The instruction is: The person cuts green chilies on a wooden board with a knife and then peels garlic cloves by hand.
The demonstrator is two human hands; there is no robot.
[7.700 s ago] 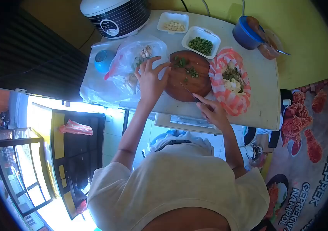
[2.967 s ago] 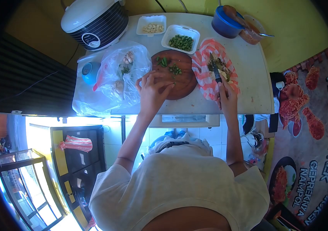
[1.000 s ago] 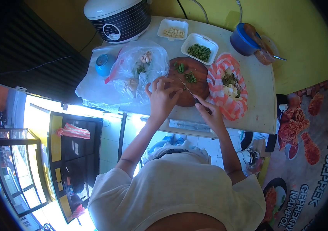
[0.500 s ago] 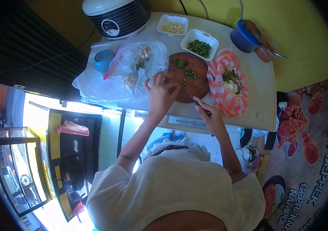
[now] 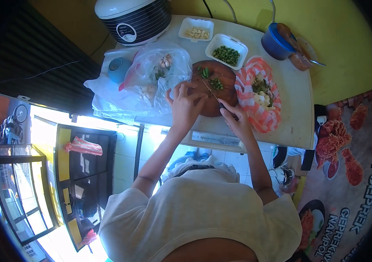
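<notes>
Right hand (image 5: 237, 124) gripping knife (image 5: 215, 97) by handle; left hand (image 5: 187, 105) pinning something small, likely slippery, on board (image 5: 223, 78).

Round cutting board (image 5: 215, 94) looks like dark wood, matt and smooth, under the bare left hand (image 5: 186, 106). Knife (image 5: 215, 97) in the right hand (image 5: 237, 123) shows a thin metal blade, dull grey. Left of the board, a clear plastic bag (image 5: 155, 74), glossy and crinkled. Right of the board, a red-and-white striped plastic bag (image 5: 260, 94), shiny. Behind the board, two white foam trays (image 5: 226, 45), matt. Rice cooker (image 5: 133, 17), glossy plastic. Tabletop (image 5: 297, 105) pale, smooth, matt.
</notes>
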